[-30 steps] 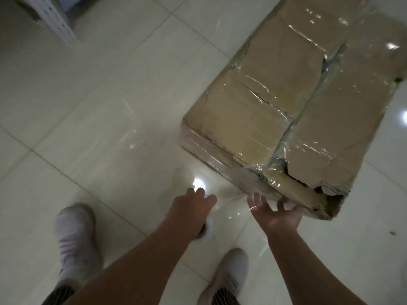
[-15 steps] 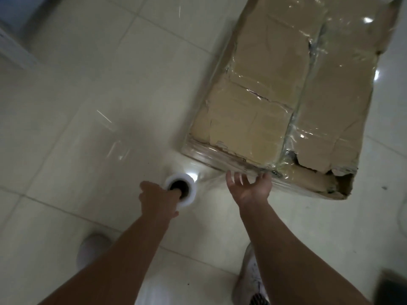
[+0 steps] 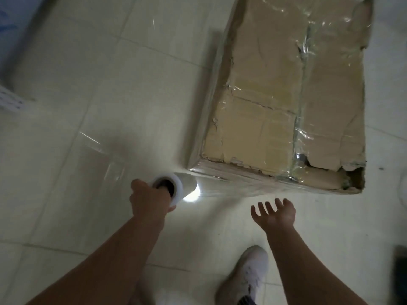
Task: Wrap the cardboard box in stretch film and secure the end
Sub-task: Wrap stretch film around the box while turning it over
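Observation:
A large worn cardboard box (image 3: 286, 89) stands on the tiled floor at the upper right, its top and sides covered in shiny clear film, its near right corner torn. My left hand (image 3: 149, 199) grips a white stretch film roll (image 3: 176, 187) with fingers in its core, just off the box's near left corner. A sheet of film (image 3: 220, 186) runs from the roll along the box's near side. My right hand (image 3: 275, 213) hovers open, palm up, a little in front of that near side, touching nothing.
Pale glossy floor tiles (image 3: 110, 84) surround the box, with a bright light reflection beside the roll. My white shoe (image 3: 246, 276) is at the bottom. A blue and white object (image 3: 8, 62) sits at the far left edge, a dark thing (image 3: 399, 267) at the lower right.
My right hand has come off the box's near edge and pulled back, open. My left hand has carried the roll leftward past the near left corner, drawing film along the near side.

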